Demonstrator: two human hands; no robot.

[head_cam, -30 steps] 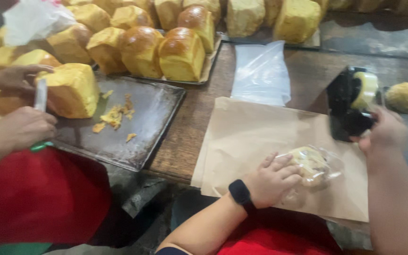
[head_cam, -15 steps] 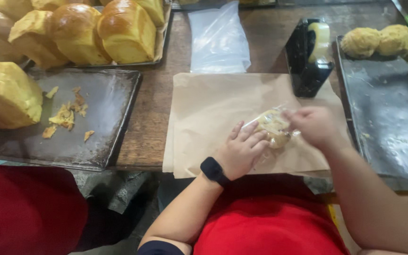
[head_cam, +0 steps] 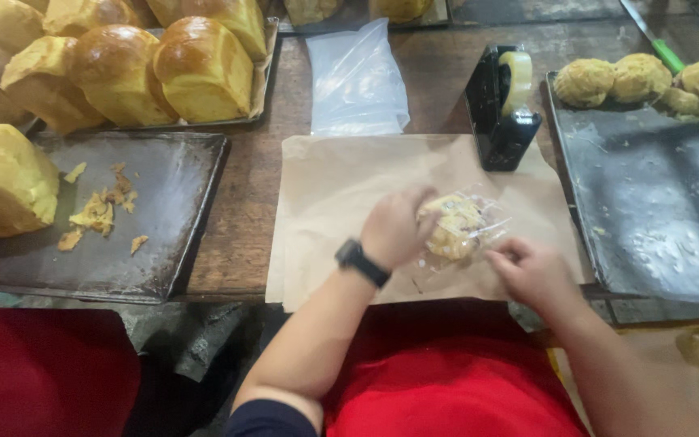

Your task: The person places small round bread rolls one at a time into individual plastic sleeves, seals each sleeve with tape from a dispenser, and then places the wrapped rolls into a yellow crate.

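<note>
The bagged bun (head_cam: 456, 228) now sits mid brown paper sheet (head_cam: 341, 194), just in front of the black tape dispenser (head_cam: 502, 109). Left hand (head_cam: 394, 228) clamps its side while right hand (head_cam: 532, 271), back from the dispenser, pinches the bag's loose end. Looks like sealing's underway; crumb-strewn tray (head_cam: 171, 243) lies left of the paper.

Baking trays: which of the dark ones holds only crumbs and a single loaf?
The left tray nearest the table's front edge: one loaf at its left end plus scattered crumbs. The right tray carries round buns.
</note>
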